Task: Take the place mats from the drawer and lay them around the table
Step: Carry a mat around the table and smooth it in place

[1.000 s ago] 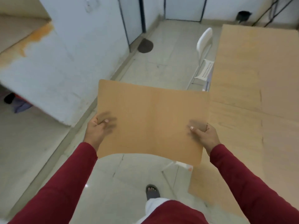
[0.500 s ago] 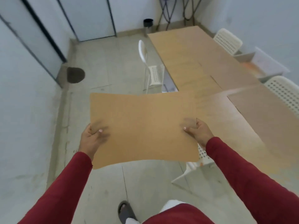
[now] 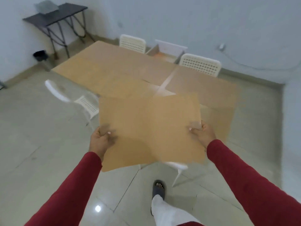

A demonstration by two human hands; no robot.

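Observation:
I hold a tan place mat [image 3: 149, 128] flat in the air in front of me, above the floor and the near edge of the table [image 3: 105, 66]. My left hand [image 3: 101, 141] pinches its left edge, thumb on top. My right hand [image 3: 201, 134] pinches its right edge the same way. The long wooden table stretches away ahead. Tan place mats lie on it, one at the near right [image 3: 211, 90] and another in the middle [image 3: 130, 88]; their colour blends with the tabletop. An open drawer [image 3: 164, 53] shows past the table's far side.
White perforated chairs stand around the table: one at the left [image 3: 73, 98], two at the far side [image 3: 132, 43] [image 3: 199, 64], one under the mat near me [image 3: 177, 167]. A dark side table [image 3: 55, 17] and a black bin [image 3: 39, 55] stand at the back left.
The view has swung right, so the table now lies straight ahead instead of off to the right. Both hands still hold the mat by its edges, carried nearer the table's end.

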